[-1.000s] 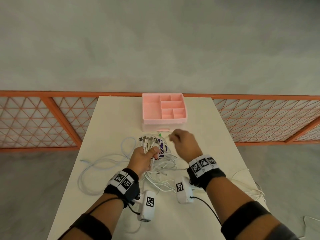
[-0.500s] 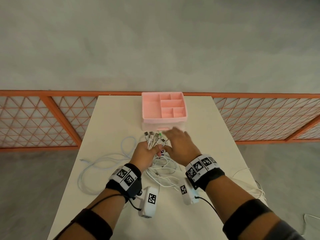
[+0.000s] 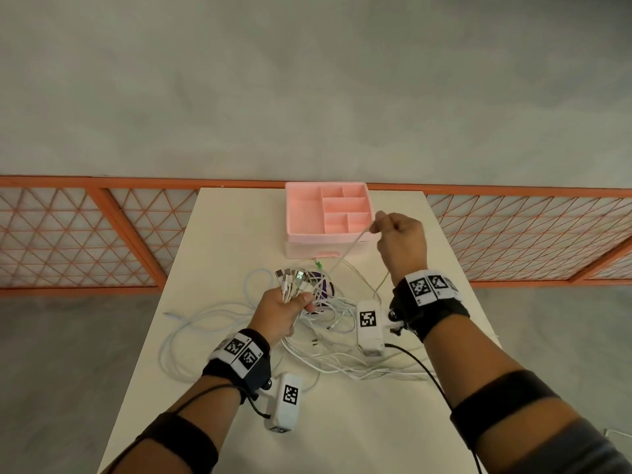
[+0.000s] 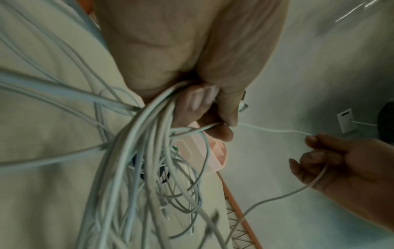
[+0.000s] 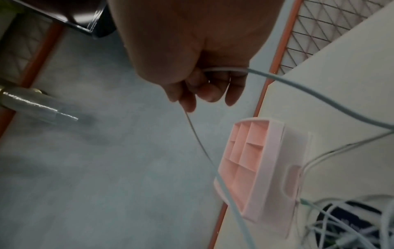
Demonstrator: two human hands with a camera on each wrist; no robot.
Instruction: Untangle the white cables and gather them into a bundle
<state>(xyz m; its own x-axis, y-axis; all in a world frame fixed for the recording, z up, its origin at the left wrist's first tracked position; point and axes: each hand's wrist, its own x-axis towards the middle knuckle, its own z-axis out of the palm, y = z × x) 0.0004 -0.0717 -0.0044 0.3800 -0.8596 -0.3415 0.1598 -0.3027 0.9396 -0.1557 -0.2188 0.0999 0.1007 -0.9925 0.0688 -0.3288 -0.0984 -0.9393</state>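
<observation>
Two bare hands work over a pale worktop (image 3: 219, 234) seen from above. Nearest the viewer, loose loops of the white cables (image 3: 212, 323) spread across the worktop, with more strands trailing off toward the right edge. Just beyond those loops, the left hand (image 3: 284, 311) is a closed fist wrapped around a bunch of cable ends, and the plug tips (image 3: 294, 277) fan upward out of the top of the fist. A dark purple object (image 3: 323, 285) lies under the cables just beside that hand; what it is cannot be told. Farther away and raised above the worktop, the right hand (image 3: 400, 241) pinches a single cable strand (image 3: 352, 249) between curled fingers, and the strand runs taut and slanting down to the bunch in the left hand. Beyond both hands, a pink organiser tray (image 3: 301, 217) with several compartments sits at the far end of the worktop, and an orange lattice fence (image 3: 85, 234) stands behind it.

From the left wrist, the many cables (image 4: 136, 151) are seen pouring out of the bottom of the fist, and one strand leaves between fingertips toward the right hand (image 4: 345, 161). From the right wrist, the strand (image 5: 198, 138) passes through the curled fingers (image 5: 211, 91) and hangs down in front of the tray (image 5: 270, 168); this view is blurred.
</observation>
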